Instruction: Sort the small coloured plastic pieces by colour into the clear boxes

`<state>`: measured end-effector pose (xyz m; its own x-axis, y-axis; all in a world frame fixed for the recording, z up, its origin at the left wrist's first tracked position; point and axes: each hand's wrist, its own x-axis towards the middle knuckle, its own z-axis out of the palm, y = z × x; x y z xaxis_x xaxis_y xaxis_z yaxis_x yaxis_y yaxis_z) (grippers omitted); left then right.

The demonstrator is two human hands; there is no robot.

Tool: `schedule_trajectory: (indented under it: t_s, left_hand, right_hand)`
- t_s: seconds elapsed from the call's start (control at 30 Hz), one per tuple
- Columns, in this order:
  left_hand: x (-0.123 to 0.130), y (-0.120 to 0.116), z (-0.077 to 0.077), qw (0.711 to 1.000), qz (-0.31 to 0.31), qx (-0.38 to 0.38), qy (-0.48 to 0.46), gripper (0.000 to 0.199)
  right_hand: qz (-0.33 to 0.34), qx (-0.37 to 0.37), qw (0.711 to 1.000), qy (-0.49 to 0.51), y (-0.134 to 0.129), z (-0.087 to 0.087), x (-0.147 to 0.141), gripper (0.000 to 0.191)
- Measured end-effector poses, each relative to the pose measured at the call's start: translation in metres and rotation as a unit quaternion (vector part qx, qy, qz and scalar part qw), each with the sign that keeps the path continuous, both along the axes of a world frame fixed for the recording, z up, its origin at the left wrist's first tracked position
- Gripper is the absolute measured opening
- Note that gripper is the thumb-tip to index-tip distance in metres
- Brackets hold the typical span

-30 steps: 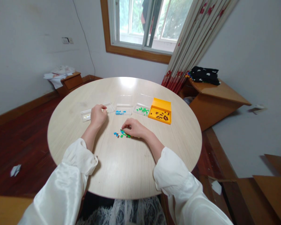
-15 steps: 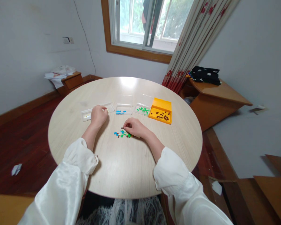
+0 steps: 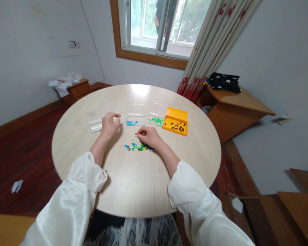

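My right hand is raised just over a mixed pile of small toy bricks in blue, green, brown and yellow. A little brown brick pokes out from between its thumb and forefinger. My left hand hovers by the clear box of pale pieces, partly covering it. Its fingertips are pinched together, but what they hold, if anything, is too small to make out. Beyond the hands stand a clear box with blue bricks, another clear box with green bricks, and a yellow box with brown bricks.
Everything lies on a round pale wooden table. Past its far edge are a window and a patterned curtain. A tilted wooden cabinet with dark cloth on top stands at the right.
My right hand has lifted away from the pile with the brown brick, uncovering more pieces. My left hand has shifted slightly right and up; the pale piece seen at its fingertips no longer shows.
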<state>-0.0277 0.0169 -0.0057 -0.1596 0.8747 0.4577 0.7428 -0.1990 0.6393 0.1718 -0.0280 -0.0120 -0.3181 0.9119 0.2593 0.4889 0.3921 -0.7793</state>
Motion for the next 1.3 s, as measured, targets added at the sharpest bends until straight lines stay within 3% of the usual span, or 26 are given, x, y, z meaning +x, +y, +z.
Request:
schedule_trajectory:
  t_s: [0.23, 0.37, 0.8, 1.1, 1.3]
  left_hand:
    - [0.022, -0.015, 0.007, 0.964, -0.228, -0.097, -0.093, 0.026]
    - [0.028, -0.019, 0.003, 0.943, -0.288, -0.134, -0.100, 0.025]
    - [0.032, -0.018, -0.004, 0.928, -0.317, -0.151, -0.125, 0.026]
    - [0.032, -0.019, -0.003, 0.921, -0.326, -0.161, -0.137, 0.025]
    - [0.034, -0.021, -0.001, 0.931, -0.301, -0.170, -0.118, 0.024]
  right_hand:
    - [-0.041, 0.070, 0.995, 0.051, 0.007, -0.003, 0.002, 0.009]
    - [-0.044, 0.093, 0.992, 0.077, 0.008, -0.006, 0.003, 0.007]
    - [-0.039, 0.078, 0.992, 0.090, 0.008, -0.007, 0.002, 0.003]
    - [-0.033, 0.063, 0.996, 0.052, 0.006, -0.006, 0.001, 0.012]
    - [-0.073, 0.066, 0.991, 0.087, 0.007, 0.000, 0.003, 0.010]
